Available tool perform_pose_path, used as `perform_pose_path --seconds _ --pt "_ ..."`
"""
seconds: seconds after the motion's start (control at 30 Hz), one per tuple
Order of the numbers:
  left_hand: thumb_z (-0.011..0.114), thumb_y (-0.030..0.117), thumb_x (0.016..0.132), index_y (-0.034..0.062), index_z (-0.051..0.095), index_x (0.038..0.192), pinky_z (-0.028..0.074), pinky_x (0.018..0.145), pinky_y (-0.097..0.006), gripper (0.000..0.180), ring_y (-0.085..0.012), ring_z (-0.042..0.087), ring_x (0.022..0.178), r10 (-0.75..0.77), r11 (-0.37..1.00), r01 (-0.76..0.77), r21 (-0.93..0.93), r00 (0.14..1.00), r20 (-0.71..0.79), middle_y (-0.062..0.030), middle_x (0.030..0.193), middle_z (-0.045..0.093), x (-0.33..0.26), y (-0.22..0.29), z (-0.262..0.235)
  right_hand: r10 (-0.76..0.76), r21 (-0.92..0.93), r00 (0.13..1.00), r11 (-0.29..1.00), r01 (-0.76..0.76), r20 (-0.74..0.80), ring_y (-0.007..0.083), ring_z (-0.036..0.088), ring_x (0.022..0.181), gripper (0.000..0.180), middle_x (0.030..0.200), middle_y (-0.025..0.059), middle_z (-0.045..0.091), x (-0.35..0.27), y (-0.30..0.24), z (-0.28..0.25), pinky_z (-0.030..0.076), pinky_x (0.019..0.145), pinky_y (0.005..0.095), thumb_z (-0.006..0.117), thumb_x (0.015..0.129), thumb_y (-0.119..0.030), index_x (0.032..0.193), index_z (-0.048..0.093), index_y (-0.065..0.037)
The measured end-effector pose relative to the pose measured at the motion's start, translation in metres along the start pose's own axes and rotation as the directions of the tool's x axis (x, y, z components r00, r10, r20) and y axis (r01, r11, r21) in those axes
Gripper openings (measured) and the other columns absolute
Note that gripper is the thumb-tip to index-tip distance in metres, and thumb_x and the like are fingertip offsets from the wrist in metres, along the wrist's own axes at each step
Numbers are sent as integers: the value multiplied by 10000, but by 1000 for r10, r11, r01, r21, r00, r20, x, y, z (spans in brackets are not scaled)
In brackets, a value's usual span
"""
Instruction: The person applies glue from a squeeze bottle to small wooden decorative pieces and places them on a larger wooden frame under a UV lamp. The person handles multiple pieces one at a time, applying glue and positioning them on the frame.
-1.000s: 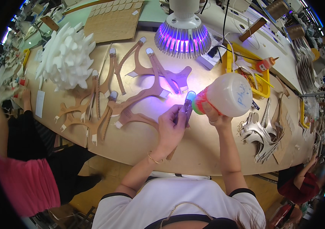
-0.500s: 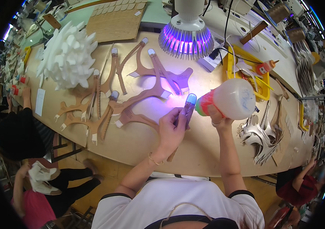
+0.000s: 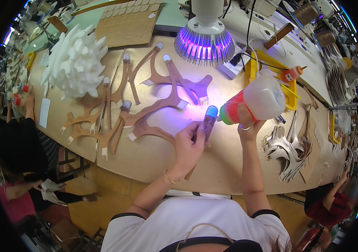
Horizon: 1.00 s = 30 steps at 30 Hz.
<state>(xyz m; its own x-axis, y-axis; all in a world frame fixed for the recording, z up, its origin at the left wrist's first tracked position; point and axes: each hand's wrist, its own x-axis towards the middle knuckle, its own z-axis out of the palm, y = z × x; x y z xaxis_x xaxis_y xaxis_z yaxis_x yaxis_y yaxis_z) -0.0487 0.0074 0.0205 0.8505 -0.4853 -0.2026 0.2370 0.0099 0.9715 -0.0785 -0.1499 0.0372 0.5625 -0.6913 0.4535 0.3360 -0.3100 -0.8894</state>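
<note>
Fingers of our left hand [image 3: 191,145] hide the brown strip's [image 3: 207,126] lower end; our right hand [image 3: 246,126] grips a tilted glue bottle [image 3: 256,100] touching its tip. Purple lamp [image 3: 204,40] glare blurs leather pieces [image 3: 158,105] nearby.

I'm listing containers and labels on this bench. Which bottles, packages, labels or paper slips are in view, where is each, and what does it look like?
Large squeeze bottle: tipped in the right hand, translucent white, red band, green cap end.
Small bottle: on the yellow tray behind, red body, orange nozzle.
Paper slip: flat at the table's left edge, white rectangle.
Small red-and-white containers: far left, beside another person's hand.
No screens or signs in view.
</note>
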Motion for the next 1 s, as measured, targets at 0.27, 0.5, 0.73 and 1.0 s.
perform_pose_path --seconds 0.27,0.5,0.73,1.0 --pt "491 145 962 -26 640 947 416 482 -221 228 -57 569 525 11 999 -11 -47 1000 -2 -7 578 562 -2 0 4 -151 -152 985 975 162 84 181 622 813 414 934 76 644 0 -4 5 496 758 307 822 712 -242 985 609 -14" --pt "469 154 984 -29 614 959 446 514 -216 235 -54 537 556 5 999 -6 47 1000 21 9 654 542 -12 -2 -3 35 -18 997 999 -36 -74 182 601 834 428 953 70 626 -8 -7 -4 489 776 325 810 718 -224 1015 595 -3" --pt "500 150 970 -22 626 968 424 510 -214 214 -50 541 563 30 995 -32 95 999 28 -2 659 566 -23 0 -5 -91 -143 994 985 98 54 207 589 862 413 980 78 617 -27 2 -3 484 795 344 784 744 -211 1047 588 -9" --pt "505 138 966 -22 628 990 410 498 -211 203 -45 550 551 53 998 -53 45 999 -7 -12 635 585 -55 8 -20 -116 -165 952 984 71 -282 197 562 958 491 1086 94 577 -37 10 -36 475 859 347 774 772 -180 1148 516 1"
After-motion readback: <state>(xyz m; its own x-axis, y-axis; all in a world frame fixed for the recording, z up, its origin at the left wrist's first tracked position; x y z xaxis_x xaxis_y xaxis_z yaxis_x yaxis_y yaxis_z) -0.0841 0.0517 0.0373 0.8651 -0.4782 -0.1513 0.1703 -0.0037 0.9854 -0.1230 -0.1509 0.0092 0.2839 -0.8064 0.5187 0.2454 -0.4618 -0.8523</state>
